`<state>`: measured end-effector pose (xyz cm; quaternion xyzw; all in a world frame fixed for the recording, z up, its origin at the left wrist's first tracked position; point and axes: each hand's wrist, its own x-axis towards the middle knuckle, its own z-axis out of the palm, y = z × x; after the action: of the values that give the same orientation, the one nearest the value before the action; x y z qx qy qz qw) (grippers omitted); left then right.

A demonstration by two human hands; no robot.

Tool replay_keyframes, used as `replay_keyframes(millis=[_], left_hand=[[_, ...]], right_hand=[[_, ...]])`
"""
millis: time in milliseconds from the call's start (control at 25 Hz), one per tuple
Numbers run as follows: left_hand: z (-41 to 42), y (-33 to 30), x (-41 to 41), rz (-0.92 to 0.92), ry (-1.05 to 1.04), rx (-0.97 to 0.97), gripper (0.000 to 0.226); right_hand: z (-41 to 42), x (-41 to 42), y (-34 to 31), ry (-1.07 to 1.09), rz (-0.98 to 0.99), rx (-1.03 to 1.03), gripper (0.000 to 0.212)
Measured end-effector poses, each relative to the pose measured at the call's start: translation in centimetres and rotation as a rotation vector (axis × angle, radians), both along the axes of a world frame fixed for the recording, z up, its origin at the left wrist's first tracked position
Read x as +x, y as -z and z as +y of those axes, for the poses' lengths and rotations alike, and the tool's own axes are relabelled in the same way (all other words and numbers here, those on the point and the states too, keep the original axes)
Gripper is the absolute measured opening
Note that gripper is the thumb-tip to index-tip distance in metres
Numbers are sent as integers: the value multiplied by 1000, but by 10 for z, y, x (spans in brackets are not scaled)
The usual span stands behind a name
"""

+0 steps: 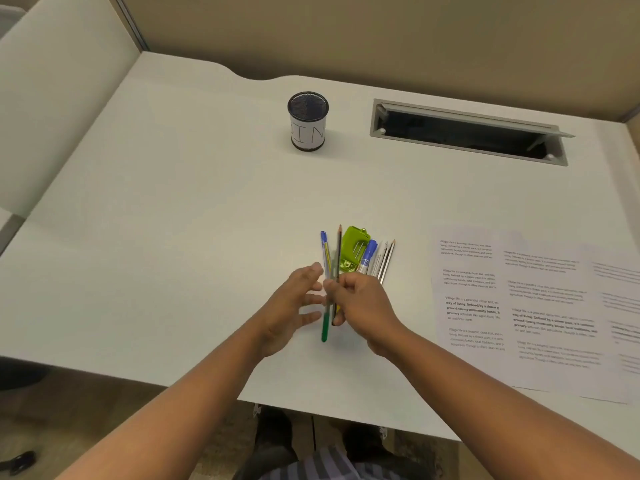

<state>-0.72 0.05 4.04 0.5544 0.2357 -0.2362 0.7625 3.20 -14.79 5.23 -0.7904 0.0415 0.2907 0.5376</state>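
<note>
**Desk, mid-handling: writing tools gathered in the right fist**

- Pen bundle (327,258): a few thin sticks held close together, nearly upright, tilted slightly away from the person. It sits well in front of the mesh cup (307,123), on the person's side and almost in line with it.
- In the bundle: a dark pencil (339,247), point up. Beside it, a blue cap (323,238) shows above the fist and a green end (325,329) sticks out below. Cannot tell whether these belong to one pen or two.
- Right hand (360,303): fingers curled round the bundle and gripping it at mid-length, thumb side toward the other hand.
- Left hand (294,306): fingers straight and spread, palm turned toward the bundle, fingertips at or just beside the barrels. It grips nothing. Actual contact is too fine to judge.
- Just behind the right hand's knuckles, slightly nearer the cup: a lime-green case (355,247), a blue-capped marker (369,254) and a few loose pencils (386,259), fanned side by side. Cannot tell whether they lie on the desk (173,237) or are partly held.
- The cup stands upright on the desk. It is black mesh with a white label hand-lettered "BIN".
- Right of the cup, at a similar depth: a long cable hatch (467,133), its lid propped open.
- Right of the cup and nearer the person: printed sheets (519,306), overlapping and flat on the desk.
</note>
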Motion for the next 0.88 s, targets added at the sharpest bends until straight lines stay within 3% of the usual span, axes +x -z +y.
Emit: replay_keyframes(millis=[160, 360, 520, 600, 680, 760, 880], left_hand=[[-25, -6, 2, 84, -167, -261, 38], [-31, -7, 5, 68, -406, -343, 32], [-31, -6, 6, 46, -413, -322, 32], [-28, -6, 7, 74, -431, -308, 26], [-25, -6, 7, 120, -483, -291, 21], [-23, -2, 5, 168, -516, -259, 18], [-21, -1, 4, 211, -527, -243, 15]], right_hand=[[3, -10, -1, -117, -135, -74, 23], [0, -10, 2, -329, -375, -358, 24], [-3, -12, 3, -506, -403, -485, 38], [-8, -10, 3, -426, -383, -385, 40], [-20, 0, 9, -167, -357, -334, 30], [-40, 18, 21, 52, -302, -390, 15], [-65, 41, 39, 171, -153, -441, 6]])
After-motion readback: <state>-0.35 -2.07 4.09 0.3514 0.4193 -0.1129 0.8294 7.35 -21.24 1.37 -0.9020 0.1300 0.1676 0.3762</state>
